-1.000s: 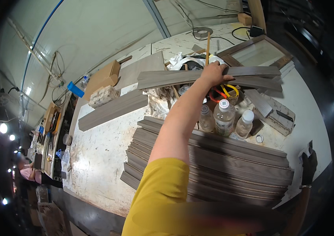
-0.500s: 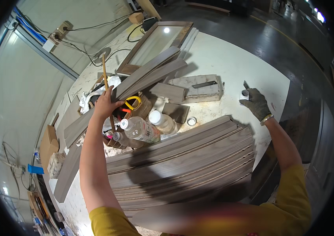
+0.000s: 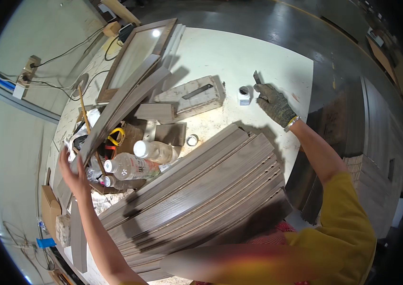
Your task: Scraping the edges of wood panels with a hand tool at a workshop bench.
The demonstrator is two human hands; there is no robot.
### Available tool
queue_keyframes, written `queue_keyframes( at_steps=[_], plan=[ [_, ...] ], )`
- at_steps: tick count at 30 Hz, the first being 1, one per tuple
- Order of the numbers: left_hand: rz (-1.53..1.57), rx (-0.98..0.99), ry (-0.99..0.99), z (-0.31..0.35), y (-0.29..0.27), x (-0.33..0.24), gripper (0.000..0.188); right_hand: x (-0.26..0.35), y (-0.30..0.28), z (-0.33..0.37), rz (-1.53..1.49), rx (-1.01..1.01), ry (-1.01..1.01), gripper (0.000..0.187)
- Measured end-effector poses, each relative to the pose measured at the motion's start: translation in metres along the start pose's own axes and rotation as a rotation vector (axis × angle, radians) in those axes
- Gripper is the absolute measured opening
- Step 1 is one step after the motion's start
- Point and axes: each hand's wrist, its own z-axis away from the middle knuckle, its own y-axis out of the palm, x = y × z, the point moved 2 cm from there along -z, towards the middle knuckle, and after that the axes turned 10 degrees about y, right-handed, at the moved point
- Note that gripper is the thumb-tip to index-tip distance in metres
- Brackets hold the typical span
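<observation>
My left hand (image 3: 74,175) is bare, its fingers apart around the near part of long grey-brown wood strips (image 3: 116,111); whether it touches them I cannot tell. Beside it is a holder with a thin wooden stick (image 3: 83,109), yellow-handled scissors (image 3: 116,136) and clear plastic bottles (image 3: 129,166). My right hand (image 3: 276,103), in a dark knit glove, is closed on a small flat dark blade (image 3: 257,77) that sticks up past the fingers. Just left of the glove a small white bottle (image 3: 244,96) with a dark mouth stands on the white tabletop (image 3: 277,61).
A stack of grey-brown wood strips (image 3: 201,190) lies in front of me. Behind are a stained block (image 3: 201,102) with a dark flat piece on it, a round cap (image 3: 192,140) and a glass-paned wooden frame (image 3: 137,52). More boards (image 3: 377,142) stand right of the table.
The view has shifted right. My left hand has slid nearer along the strips, away from the stick. My right hand has moved off the white bottle, still with the blade.
</observation>
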Motion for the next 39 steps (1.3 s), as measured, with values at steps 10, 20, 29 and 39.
queue_keyframes(
  at_steps=[10, 20, 29, 39],
  plan=[
    [0.191, 0.073, -0.248, 0.14, -0.051, -0.091, 0.031, 0.037, -0.014, -0.008, 0.554, -0.062, -0.421, 0.047],
    [0.153, 0.125, -0.525, 0.217, -0.088, -0.115, 0.027, 0.023, 0.005, -0.014, 0.623, 0.062, -0.466, 0.051],
    [0.115, 0.196, -0.478, 0.223, -0.08, -0.131, 0.027, 0.024, -0.003, -0.007, 0.451, -0.068, -0.544, 0.04],
    [0.074, 0.231, -0.422, 0.224, -0.074, -0.141, 0.029, -0.004, 0.003, 0.0, 0.563, -0.133, -0.711, 0.039]
  ],
)
